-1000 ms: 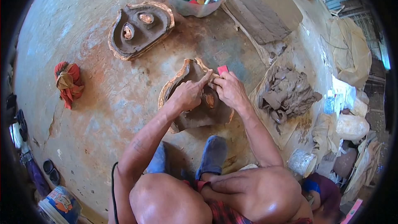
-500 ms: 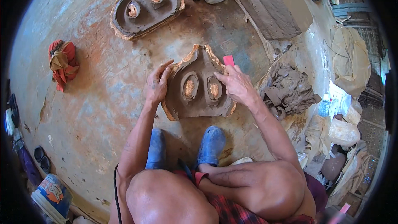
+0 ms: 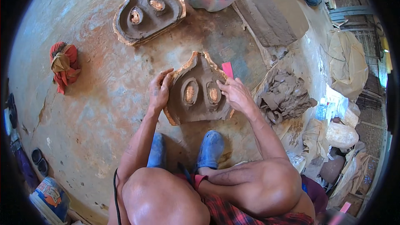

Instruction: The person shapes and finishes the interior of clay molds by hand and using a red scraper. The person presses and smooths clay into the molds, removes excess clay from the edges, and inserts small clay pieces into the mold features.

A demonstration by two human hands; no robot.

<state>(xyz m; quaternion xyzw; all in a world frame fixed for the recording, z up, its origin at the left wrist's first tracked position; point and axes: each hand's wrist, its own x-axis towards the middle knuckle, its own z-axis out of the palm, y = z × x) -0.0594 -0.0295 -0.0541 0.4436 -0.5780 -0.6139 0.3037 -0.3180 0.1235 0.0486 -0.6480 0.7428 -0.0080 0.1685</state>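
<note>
Fingers of the left hand are spread flat against the left edge of the brown pointed clay mould with two oval hollows, while the right hand has its fingers curled loosely over the right edge, so both are pressing it, not clenched. The mould sits on the dusty concrete floor, just beyond the blue rubber shoes. A flat pink scraper lies right beside it. Farther off there's a second similar clay mould, a grey clay slab and a red rag.

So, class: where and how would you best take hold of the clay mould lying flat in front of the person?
Probably by the two long side edges of the clay mould, coming in from left and right. It lies flat and tapers upward, and the left hand and right hand already sit there.
</note>
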